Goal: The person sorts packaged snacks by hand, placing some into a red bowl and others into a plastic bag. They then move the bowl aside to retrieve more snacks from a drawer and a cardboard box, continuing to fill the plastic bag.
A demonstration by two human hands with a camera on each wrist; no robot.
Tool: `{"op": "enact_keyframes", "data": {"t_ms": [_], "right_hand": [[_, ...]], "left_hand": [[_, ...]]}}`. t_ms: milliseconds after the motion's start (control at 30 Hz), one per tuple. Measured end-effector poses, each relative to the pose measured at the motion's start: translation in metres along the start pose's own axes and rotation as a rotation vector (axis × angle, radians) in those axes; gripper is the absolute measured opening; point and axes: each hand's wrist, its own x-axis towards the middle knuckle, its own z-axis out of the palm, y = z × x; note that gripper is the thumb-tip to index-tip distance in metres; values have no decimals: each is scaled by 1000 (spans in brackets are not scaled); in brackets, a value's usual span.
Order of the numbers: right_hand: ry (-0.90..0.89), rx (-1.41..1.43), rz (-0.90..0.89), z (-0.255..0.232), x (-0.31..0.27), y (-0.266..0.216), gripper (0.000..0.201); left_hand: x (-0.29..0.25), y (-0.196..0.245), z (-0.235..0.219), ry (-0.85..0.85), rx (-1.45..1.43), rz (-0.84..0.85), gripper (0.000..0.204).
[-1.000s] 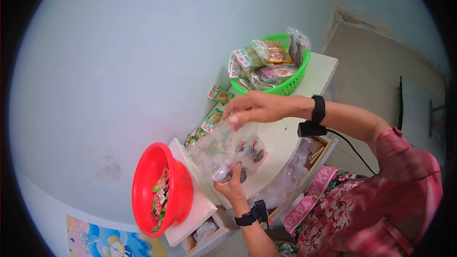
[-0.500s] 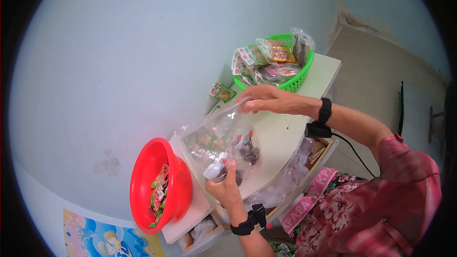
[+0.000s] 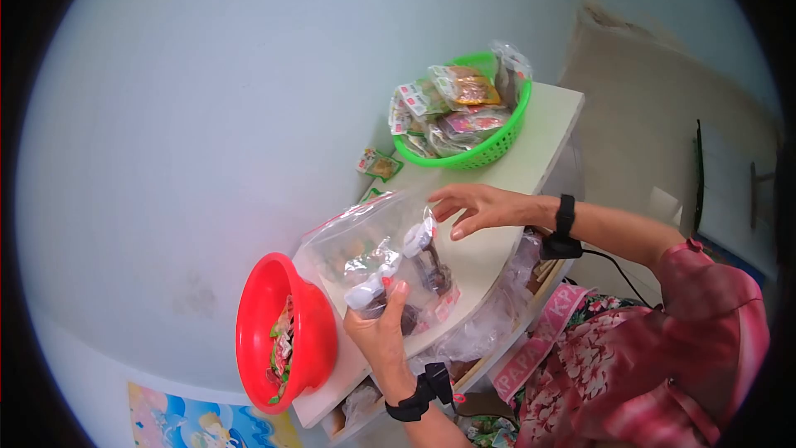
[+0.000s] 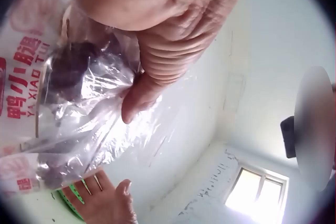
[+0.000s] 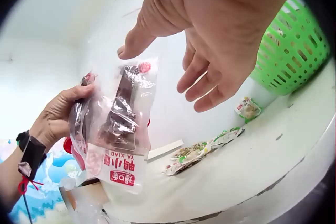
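Note:
My left hand point(image 3: 380, 340) grips a clear plastic bag point(image 3: 340, 239) low down, thumb pressed over it. Inside are vacuum-packed duck leg packets point(image 5: 125, 109), dark meat behind clear film above white and red printed labels. Seen from the left wrist, the thumb digs into the creased film beside a duck leg packet point(image 4: 71, 77). My right hand point(image 3: 485, 209) hovers by the bag's other side with its fingers spread, holding nothing. In the right wrist view, this right hand point(image 5: 210, 40) stands apart from the packets.
A green basket point(image 3: 497, 149) full of snack packets stands at the table's far end. Small packets point(image 3: 380, 164) lie along the wall. Beside the table sits a red basin point(image 3: 319, 340) with small wrapped packets. An open drawer point(image 3: 497, 323) below holds clear plastic bags.
My right hand has let go of the bag's upper edge, and its fingers have spread. The left hand keeps its grip; the bag now hangs lower, with the duck leg packets more visible.

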Motion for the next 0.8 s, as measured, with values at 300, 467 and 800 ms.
{"op": "enact_keyframes", "data": {"t_ms": [300, 467, 800], "right_hand": [[-221, 92, 5, 11, 18, -23, 56], [-203, 67, 0, 11, 31, -16, 32], [-305, 149, -197, 20, 42, -9, 24]], "left_hand": [[4, -23, -2, -91, -126, 43, 31], [11, -58, -8, -45, -151, 99, 28], [1, -54, 3, -32, -137, 186, 29]]}}
